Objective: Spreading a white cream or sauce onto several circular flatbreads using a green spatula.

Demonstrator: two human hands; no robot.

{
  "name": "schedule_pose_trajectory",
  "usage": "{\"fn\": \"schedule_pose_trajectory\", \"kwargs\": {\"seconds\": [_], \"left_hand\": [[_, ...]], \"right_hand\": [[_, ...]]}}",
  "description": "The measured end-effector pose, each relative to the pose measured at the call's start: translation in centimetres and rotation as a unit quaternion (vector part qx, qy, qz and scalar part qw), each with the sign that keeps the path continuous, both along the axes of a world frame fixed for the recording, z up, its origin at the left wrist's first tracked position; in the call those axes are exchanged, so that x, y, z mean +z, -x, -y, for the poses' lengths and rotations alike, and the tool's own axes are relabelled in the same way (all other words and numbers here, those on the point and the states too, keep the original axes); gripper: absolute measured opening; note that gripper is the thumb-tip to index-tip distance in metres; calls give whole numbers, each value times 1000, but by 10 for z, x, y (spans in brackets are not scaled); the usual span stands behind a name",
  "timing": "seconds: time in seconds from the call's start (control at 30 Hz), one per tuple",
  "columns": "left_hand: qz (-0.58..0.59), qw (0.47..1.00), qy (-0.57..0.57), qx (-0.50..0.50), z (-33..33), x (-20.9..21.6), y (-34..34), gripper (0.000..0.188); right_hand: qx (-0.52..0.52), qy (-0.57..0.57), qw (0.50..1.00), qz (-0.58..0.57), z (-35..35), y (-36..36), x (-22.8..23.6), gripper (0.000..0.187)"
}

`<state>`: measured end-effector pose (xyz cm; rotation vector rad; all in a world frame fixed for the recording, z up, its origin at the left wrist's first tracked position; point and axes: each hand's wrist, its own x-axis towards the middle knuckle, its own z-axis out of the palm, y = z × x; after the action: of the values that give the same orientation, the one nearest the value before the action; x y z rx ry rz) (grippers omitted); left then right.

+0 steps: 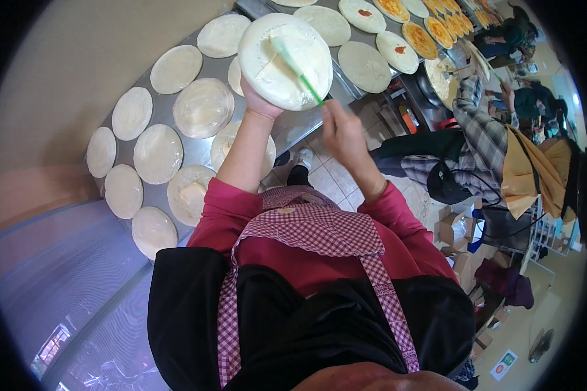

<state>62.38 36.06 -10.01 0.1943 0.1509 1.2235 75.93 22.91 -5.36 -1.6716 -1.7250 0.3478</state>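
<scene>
My left hand (261, 103) supports a thick white round base (310, 52) from below, raised over the metal table. A glossy white spread covers much of its top. In my right hand (346, 133) is the green handle of a spatula (310, 90), its pale head touching the spread near the middle; the head is partly blurred. Under and beside my left arm lie several flat dough rounds (158, 154), some shiny on top. One dough round (184, 207) carries a pale lump. My left fingers are mostly hidden beneath the base.
The metal table (127, 107) runs along the wall toward the far right. Farther along are rounds with orange-red sauce (419, 40). At right a person in a plaid shirt (479, 124) works beside a large pan (440, 78). Cardboard boxes (455, 228) stand behind them.
</scene>
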Motion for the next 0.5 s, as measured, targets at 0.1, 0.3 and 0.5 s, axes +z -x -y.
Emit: {"fn": "schedule_pose_trajectory", "kwargs": {"seconds": [0.1, 0.3, 0.5], "left_hand": [[-36, 999, 7, -8, -4, -17, 5, 65], [-1, 999, 32, 0, 3, -1, 8, 66], [-94, 995, 9, 11, 7, 7, 0, 65]], "right_hand": [[69, 27, 997, -6, 14, 20, 15, 9], [64, -14, 998, -12, 5, 4, 18, 7], [-8, 3, 1000, 8, -5, 4, 7, 8]]}}
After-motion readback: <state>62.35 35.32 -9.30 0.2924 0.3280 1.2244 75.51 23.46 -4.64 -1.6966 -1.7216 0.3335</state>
